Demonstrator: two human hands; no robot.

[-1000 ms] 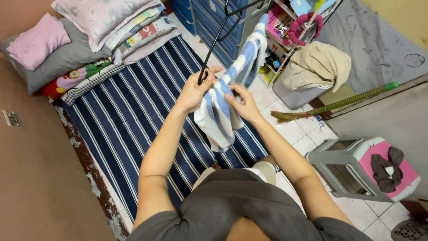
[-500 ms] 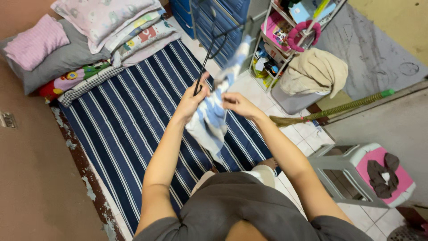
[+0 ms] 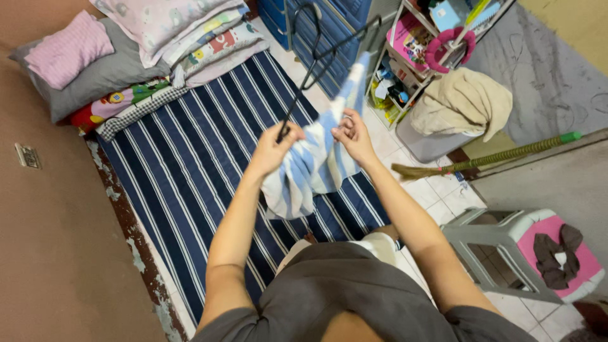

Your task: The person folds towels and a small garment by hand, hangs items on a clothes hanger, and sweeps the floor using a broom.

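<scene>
Head-camera view, looking down: a blue-and-white striped garment [image 3: 310, 168] is held up in front of the chest, above a navy striped mattress [image 3: 190, 164] on the floor. The left hand [image 3: 273, 149] is closed around the lower end of a black wire hanger [image 3: 316, 57] together with a bunch of the cloth, fingers curled tight. The right hand [image 3: 352, 134] pinches the cloth near its upper edge between thumb and fingers, where the fabric runs up toward the hanger's arm.

As a judgement, the hanging is partly done: one strip of the garment rises along the hanger's far arm, but most of the cloth hangs crumpled below the hands and is not spread over the frame. Whether the hanger already passes inside the garment cannot be told. Straightening the cloth on the hanger appears to be left.

Around the work, stacked pillows [image 3: 145, 38] lie at the mattress head, a blue drawer unit [image 3: 329, 25] stands beyond, a beige towel [image 3: 465, 101] is draped over a grey bin, a broom [image 3: 487, 158] lies on the tiles, and a pink-topped stool [image 3: 525, 244] stands to the right.
</scene>
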